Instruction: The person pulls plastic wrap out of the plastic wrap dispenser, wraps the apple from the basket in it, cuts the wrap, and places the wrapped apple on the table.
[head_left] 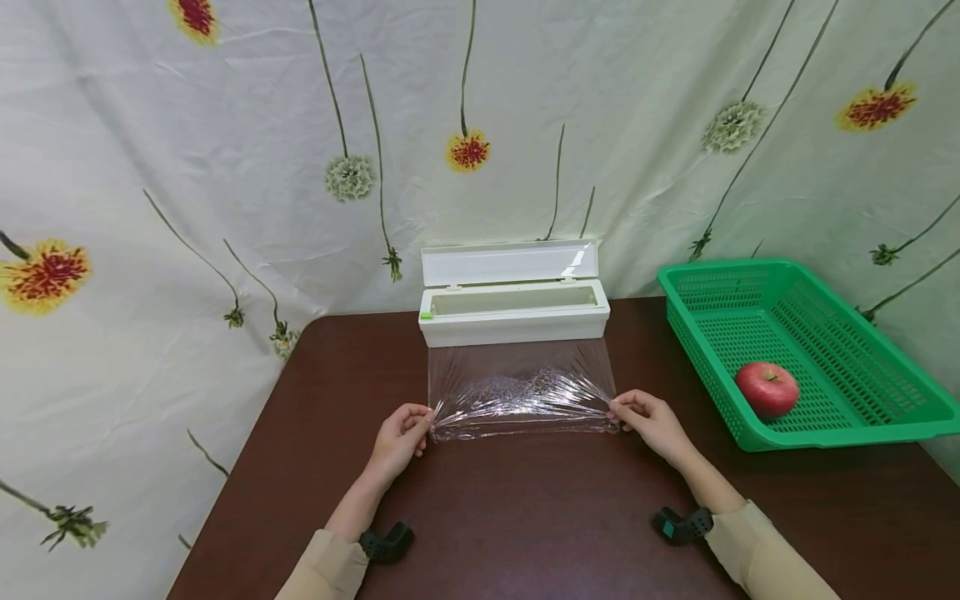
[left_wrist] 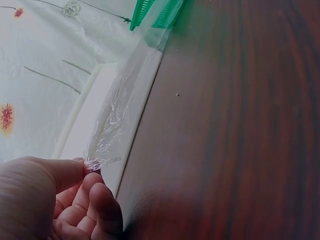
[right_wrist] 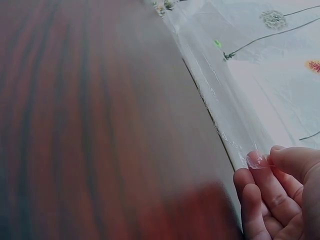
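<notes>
From my remote seat, the head view gives me a dark reddish-brown table (head_left: pixel 517 517) with a streaky grain, and behind it a pale cloth (head_left: pixel 262 125) printed with dandelion heads and yellow-and-red flowers, hanging in soft folds. A green basket (head_left: pixel 701 362) stands at the table's right side with one red apple (head_left: pixel 767 390) lying inside, near its left wall. For markings, I find a bright green tab (head_left: pixel 427 316) at the left end of the white dispenser box (head_left: pixel 517 329) and a teal square (head_left: pixel 667 527) on the right wristband (head_left: pixel 686 526), too small for me to read. The box sits at the far edge of the table with its lid (head_left: pixel 480 265) raised. From its front, clear plastic film (head_left: pixel 525 396) stretches toward me, gathered into shiny creases along its near edge. My left hand (head_left: pixel 399 437) pinches the near left corner between thumb and finger; my right hand (head_left: pixel 655 422) pinches the near right corner the same way. So the film spans the gap between both grips, and the wrist views show its ends bunched at the fingertips.
</notes>
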